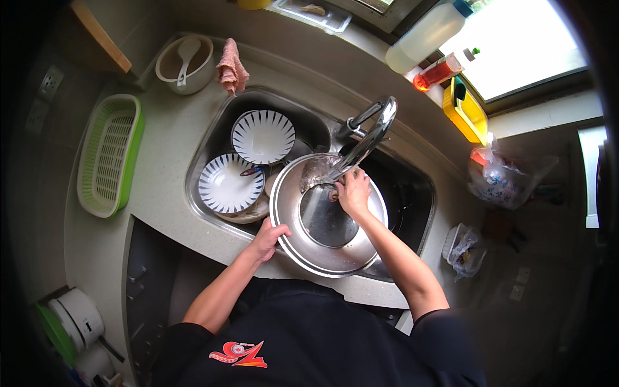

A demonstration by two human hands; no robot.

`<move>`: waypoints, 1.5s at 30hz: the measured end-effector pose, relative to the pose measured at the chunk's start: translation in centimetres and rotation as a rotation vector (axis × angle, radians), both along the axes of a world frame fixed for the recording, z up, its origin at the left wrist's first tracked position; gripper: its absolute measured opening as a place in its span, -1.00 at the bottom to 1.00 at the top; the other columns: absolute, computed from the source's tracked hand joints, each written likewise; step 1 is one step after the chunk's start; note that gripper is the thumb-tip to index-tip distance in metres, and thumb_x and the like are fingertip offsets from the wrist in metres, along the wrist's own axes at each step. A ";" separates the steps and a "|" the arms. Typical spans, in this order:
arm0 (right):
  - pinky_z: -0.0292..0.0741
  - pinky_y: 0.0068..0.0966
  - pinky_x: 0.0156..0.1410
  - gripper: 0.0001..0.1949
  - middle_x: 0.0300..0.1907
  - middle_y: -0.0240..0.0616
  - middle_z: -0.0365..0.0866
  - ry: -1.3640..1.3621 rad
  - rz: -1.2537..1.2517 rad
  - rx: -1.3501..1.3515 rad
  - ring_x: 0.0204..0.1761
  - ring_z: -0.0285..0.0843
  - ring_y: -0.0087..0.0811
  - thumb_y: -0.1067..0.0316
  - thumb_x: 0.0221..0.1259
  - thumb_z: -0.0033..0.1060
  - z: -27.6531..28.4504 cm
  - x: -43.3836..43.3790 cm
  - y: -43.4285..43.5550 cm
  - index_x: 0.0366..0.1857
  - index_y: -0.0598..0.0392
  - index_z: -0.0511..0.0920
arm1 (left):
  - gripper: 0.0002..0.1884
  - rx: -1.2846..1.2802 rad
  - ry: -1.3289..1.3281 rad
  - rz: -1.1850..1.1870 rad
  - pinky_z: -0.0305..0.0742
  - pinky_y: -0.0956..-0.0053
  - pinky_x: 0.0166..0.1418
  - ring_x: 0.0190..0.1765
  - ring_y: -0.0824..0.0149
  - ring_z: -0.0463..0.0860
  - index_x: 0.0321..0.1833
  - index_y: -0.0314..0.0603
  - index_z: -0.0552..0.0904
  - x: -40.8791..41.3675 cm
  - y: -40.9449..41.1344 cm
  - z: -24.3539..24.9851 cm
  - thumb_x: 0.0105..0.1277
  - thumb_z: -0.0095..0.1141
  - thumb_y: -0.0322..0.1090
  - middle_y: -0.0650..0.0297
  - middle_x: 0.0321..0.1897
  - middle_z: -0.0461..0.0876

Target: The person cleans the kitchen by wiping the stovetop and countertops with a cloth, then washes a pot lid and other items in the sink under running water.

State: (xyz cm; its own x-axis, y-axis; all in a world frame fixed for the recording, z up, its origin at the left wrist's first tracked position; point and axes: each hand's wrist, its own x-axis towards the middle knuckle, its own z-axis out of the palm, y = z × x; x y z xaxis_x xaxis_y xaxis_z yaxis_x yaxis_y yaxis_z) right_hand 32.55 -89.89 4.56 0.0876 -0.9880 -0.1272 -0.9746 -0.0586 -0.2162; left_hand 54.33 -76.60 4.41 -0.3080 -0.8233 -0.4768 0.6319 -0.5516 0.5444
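Note:
A wide stainless steel basin is tilted over the double sink, across its divider. My left hand grips its near left rim, thumb on the inside. My right hand reaches into the basin's far side, just beneath the spout of a chrome faucet. A small brownish thing shows at its fingertips; whether it is held is unclear. Water or something clear glints beside the spout. In the left bowl lie two white dishes with blue-striped rims, an upper one and a lower one.
Left on the counter are a green and white drain basket, a white pot with a rice paddle, and a pink cloth. Bottles and a yellow tray line the sill. A plastic bag is at right.

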 end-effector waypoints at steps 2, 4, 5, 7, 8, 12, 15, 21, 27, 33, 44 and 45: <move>0.41 0.06 0.08 -0.57 0.10 0.04 0.33 -0.094 0.051 -0.069 0.13 0.30 0.08 0.24 0.07 0.35 -1.1 1.1 0.2 0.04 0.12 0.52 | -0.55 0.004 -0.020 -0.014 0.55 0.41 0.07 -0.10 0.14 0.70 0.08 -0.48 0.48 -0.2 -0.3 0.2 0.03 -0.07 -0.60 -0.08 -0.17 0.70; 0.38 -0.04 0.11 -0.56 0.05 0.12 0.36 -0.216 0.203 -0.131 0.04 0.33 0.11 0.25 0.07 0.34 -1.5 2.3 0.3 0.01 0.23 0.50 | -0.57 0.003 -0.049 -0.034 0.51 0.49 0.02 -0.15 0.31 0.68 0.04 -0.42 0.52 -0.4 -0.6 -0.3 0.02 0.00 -0.57 0.07 -0.22 0.72; 0.34 -0.05 0.13 -0.57 0.02 0.17 0.38 -0.300 0.195 -0.162 0.00 0.33 0.13 0.26 0.09 0.32 -2.0 3.5 0.9 0.00 0.25 0.50 | -0.58 0.016 -0.051 -0.009 0.50 0.51 -0.03 -0.19 0.35 0.65 0.02 -0.38 0.53 -0.6 -0.7 -1.1 0.01 0.03 -0.55 0.16 -0.24 0.69; 0.32 -0.04 0.17 -0.59 0.04 0.20 0.38 -0.399 0.244 -0.040 0.04 0.32 0.16 0.26 0.12 0.28 -1.6 5.2 1.8 0.01 0.24 0.50 | -0.60 0.069 -0.133 0.016 0.49 0.55 -0.08 -0.22 0.39 0.62 -0.01 -0.34 0.54 -0.6 -1.1 -0.7 0.00 0.04 -0.55 0.24 -0.25 0.64; 0.31 -0.05 0.20 -0.60 0.05 0.22 0.38 -0.433 0.284 -0.097 0.06 0.32 0.17 0.26 0.14 0.26 -1.1 5.9 2.6 0.02 0.24 0.50 | -0.61 0.074 -0.126 0.037 0.51 0.55 -0.12 -0.26 0.39 0.62 -0.02 -0.34 0.54 -0.6 -1.3 -1.0 0.01 0.02 -0.56 0.25 -0.29 0.62; 0.26 -0.07 0.29 -0.64 0.12 0.28 0.34 -0.582 0.471 0.057 0.11 0.31 0.17 0.29 0.22 0.15 2.6 6.7 5.6 0.07 0.19 0.51 | -0.62 0.025 -0.062 0.060 0.55 0.53 -0.20 -0.31 0.40 0.62 -0.02 -0.34 0.52 -0.2 -1.9 -1.3 0.03 -0.03 -0.58 0.25 -0.33 0.60; 0.35 -0.15 0.23 -0.70 0.07 0.19 0.33 -0.640 0.622 0.173 0.07 0.36 0.10 0.37 0.22 0.12 3.4 5.2 6.2 0.02 0.19 0.49 | -0.57 -0.005 0.044 -0.017 0.59 0.51 -0.14 -0.24 0.39 0.64 0.02 -0.31 0.51 0.7 -2.4 -1.1 0.01 -0.07 -0.59 0.25 -0.26 0.60; 0.48 -0.20 0.07 -0.73 0.08 0.08 0.29 -0.668 0.650 0.109 0.00 0.43 0.09 0.47 0.18 0.14 2.9 6.5 3.5 -0.03 0.14 0.44 | -0.54 0.032 -0.004 0.010 0.58 0.54 -0.20 -0.28 0.44 0.62 0.08 -0.21 0.46 -0.4 -2.5 -3.1 0.02 -0.02 -0.59 0.28 -0.24 0.57; 0.38 -0.11 0.15 -0.68 0.21 -0.10 0.33 -0.411 0.454 -0.353 0.09 0.43 0.03 0.46 0.16 0.15 0.3 6.9 -1.9 0.02 0.05 0.45 | -0.51 0.046 -0.076 0.002 0.61 0.46 -0.08 -0.18 0.28 0.70 0.12 -0.35 0.44 -1.2 -1.5 -6.7 0.03 0.00 -0.59 0.09 -0.15 0.67; 0.33 -0.14 0.31 -0.76 0.09 -0.05 0.46 -0.331 0.376 -0.480 0.15 0.42 -0.01 0.42 0.25 0.05 -1.7 3.4 -4.3 -0.02 0.14 0.47 | -0.56 0.061 0.072 -0.109 0.56 0.44 -0.03 -0.17 0.23 0.69 0.04 -0.40 0.48 0.3 -2.4 0.8 0.01 0.02 -0.58 0.12 -0.24 0.67; 0.31 -0.16 0.32 -0.86 -0.10 -0.08 0.49 -0.791 0.764 0.040 0.05 0.45 -0.05 0.40 0.28 0.03 2.6 6.7 1.0 -0.16 0.16 0.50 | -0.52 0.063 0.023 -0.203 0.56 0.57 -0.24 -0.33 0.46 0.59 0.06 -0.23 0.44 -1.5 -4.4 -1.9 -0.03 0.05 -0.54 0.32 -0.34 0.55; 0.30 -0.14 0.33 -0.86 -0.11 -0.09 0.48 -0.791 0.825 0.053 0.04 0.45 -0.04 0.38 0.28 0.02 2.8 6.7 1.3 -0.16 0.15 0.50 | -0.53 0.056 0.025 -0.206 0.55 0.59 -0.26 -0.34 0.48 0.58 0.05 -0.21 0.44 -1.6 -4.3 -1.8 -0.04 0.05 -0.54 0.35 -0.35 0.54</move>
State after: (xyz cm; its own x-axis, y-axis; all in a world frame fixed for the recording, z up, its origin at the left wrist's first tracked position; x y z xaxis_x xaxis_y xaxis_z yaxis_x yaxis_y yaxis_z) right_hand 39.23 -88.54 7.32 0.7811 -0.5871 0.2124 -0.2330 -0.5897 -0.7733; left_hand 52.76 -80.92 2.57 -0.4794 -0.7141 -0.5102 0.5157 -0.6996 0.4945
